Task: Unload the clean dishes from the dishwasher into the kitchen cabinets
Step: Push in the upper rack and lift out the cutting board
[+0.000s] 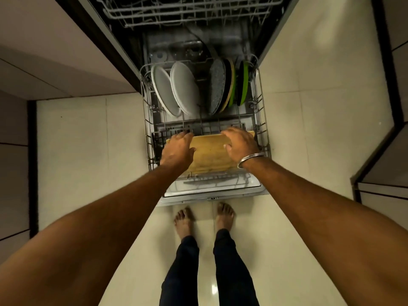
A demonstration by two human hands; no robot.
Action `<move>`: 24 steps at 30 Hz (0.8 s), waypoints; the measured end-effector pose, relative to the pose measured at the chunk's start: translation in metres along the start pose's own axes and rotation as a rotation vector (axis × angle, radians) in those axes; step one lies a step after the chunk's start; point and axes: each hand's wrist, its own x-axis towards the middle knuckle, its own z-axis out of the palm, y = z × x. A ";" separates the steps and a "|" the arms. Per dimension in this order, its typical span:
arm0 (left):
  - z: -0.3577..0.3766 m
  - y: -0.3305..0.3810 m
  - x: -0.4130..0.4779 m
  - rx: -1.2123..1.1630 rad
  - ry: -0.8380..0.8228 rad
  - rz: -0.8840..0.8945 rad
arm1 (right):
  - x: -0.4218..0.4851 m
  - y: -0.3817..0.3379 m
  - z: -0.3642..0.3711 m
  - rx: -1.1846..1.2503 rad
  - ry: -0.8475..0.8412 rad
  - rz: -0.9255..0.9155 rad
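Lower rack (262, 120): two white plates (184, 87) at 11 o'clock, one wooden board (209, 155) at 6 o'clock.
Left hand (177, 149): grasps the wooden board.
Right hand (240, 142): grasps it too.

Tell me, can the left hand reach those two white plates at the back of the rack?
Probably yes. The left hand grips the wooden board now, so it must let go first. The white plates stand farther back on its side, with only bare rack between.
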 end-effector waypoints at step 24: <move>0.045 -0.032 0.032 0.199 -0.116 -0.089 | 0.015 0.031 0.020 -0.165 -0.107 0.080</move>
